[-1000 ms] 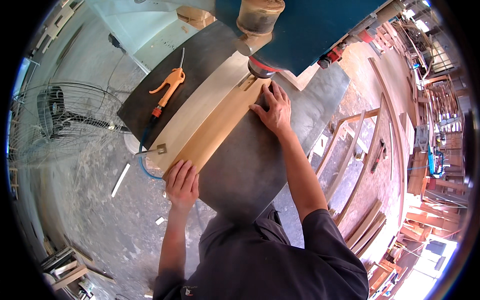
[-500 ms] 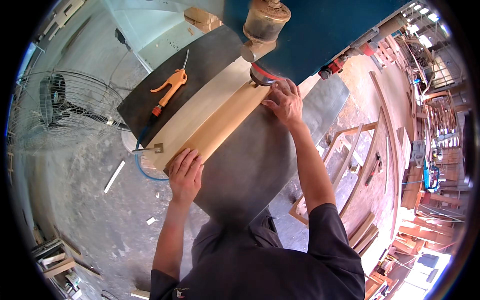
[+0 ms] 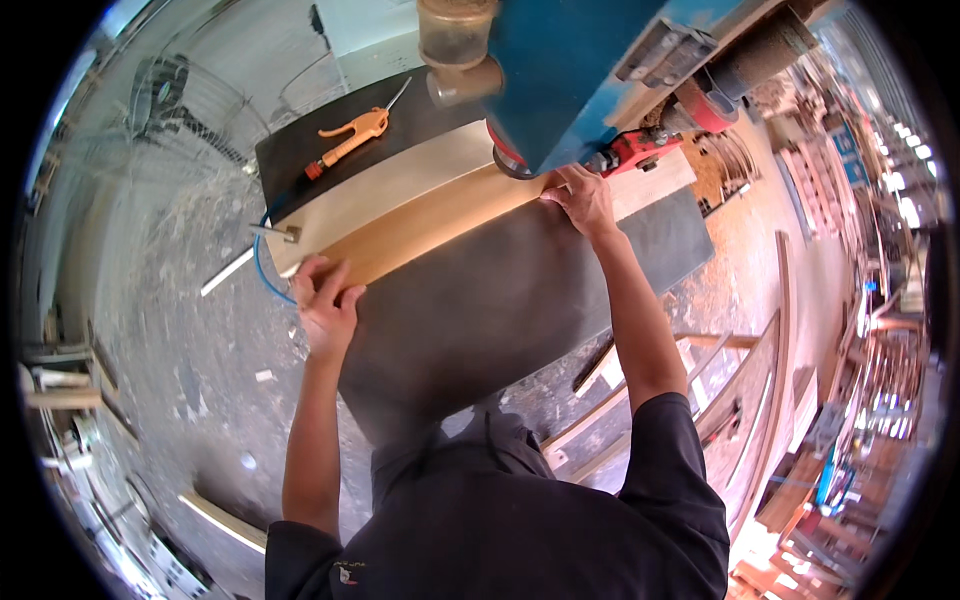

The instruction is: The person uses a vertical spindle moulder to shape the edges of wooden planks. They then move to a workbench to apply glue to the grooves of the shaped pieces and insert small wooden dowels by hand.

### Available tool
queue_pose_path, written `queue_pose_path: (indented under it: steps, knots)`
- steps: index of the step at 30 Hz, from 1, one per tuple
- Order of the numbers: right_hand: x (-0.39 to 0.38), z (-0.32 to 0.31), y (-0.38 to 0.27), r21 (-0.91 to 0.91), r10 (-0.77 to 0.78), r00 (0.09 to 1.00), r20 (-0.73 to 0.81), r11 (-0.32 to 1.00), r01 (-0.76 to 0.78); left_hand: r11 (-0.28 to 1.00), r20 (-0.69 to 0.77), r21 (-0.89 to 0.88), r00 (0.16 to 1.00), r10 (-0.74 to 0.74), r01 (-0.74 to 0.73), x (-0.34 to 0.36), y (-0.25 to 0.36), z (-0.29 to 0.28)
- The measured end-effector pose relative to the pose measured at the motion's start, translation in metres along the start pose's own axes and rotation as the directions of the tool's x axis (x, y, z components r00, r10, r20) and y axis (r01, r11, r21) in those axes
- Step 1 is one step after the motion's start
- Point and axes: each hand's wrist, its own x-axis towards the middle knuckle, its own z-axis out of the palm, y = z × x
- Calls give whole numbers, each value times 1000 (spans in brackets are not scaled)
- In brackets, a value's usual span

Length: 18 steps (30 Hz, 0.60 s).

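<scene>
A long, light-brown wooden board [image 3: 430,228] lies on a dark machine table [image 3: 470,290], along the near side of a pale wooden fence [image 3: 385,188]. My left hand [image 3: 328,305] is at the board's left end, fingers bent over it and thumb by the near edge. At the other end, my right hand [image 3: 587,203] grips the board, thumb at the near edge. Its fingertips are partly hidden beside the blue machine head [image 3: 570,80]. Under that head, a round red-rimmed part [image 3: 508,155] sits over the board; any cutter there is hidden.
An orange air blow gun [image 3: 355,138] with a blue hose [image 3: 262,262] lies behind the fence. A small metal clamp [image 3: 288,234] sits on the fence's left end. A wire-caged fan [image 3: 165,100] stands at far left. Wooden frames [image 3: 735,380] lie on the right.
The view has turned and shifted, so the table and board look more level. My left hand has gone from lying flat on the board to bent, spread fingers at its end. My right hand stays near the machine head.
</scene>
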Motion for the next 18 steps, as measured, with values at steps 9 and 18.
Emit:
queue_pose_path:
  steps: [9,18]
  knots:
    - [11,-2,13,109,-211,973,-93,969,220,872,-302,276,897,-322,405,-29,11,31]
    - [10,-8,8,41,-294,952,-84,953,299,853,-283,298,893,-350,429,-26,26,34]
